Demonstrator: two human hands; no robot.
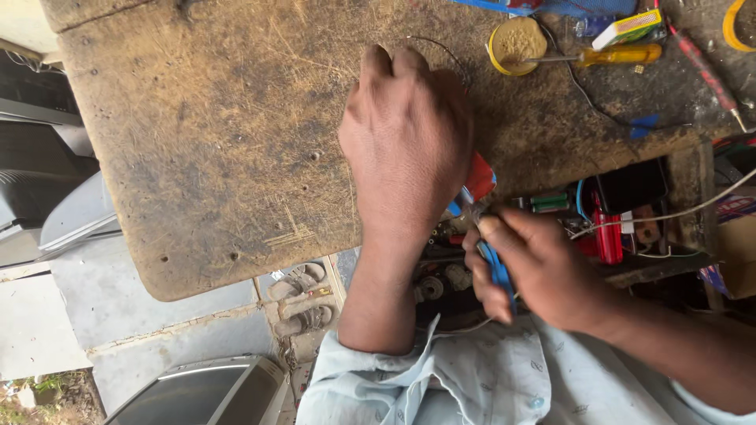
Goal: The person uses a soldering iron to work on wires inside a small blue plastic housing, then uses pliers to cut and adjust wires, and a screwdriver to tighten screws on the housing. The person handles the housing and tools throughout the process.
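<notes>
My left hand [405, 138] rests knuckles-up on the worn wooden bench top [205, 134], fingers curled over a small part with a red piece [481, 175] showing at its right side; the part itself is mostly hidden. My right hand [535, 264] sits just below and to the right, closed on a blue-handled tool [498, 271] whose metal tip meets the hidden part under my left palm. A thin dark wire [441, 46] loops out past my left fingertips.
At the back right lie a round yellow tin of paste [516, 43], a yellow-handled screwdriver [618, 55], a small box [628, 28] and a red-handled tool [705, 71]. An open tray of parts and wires [622, 216] sits at the right. Grey appliance casings [71, 212] stand left.
</notes>
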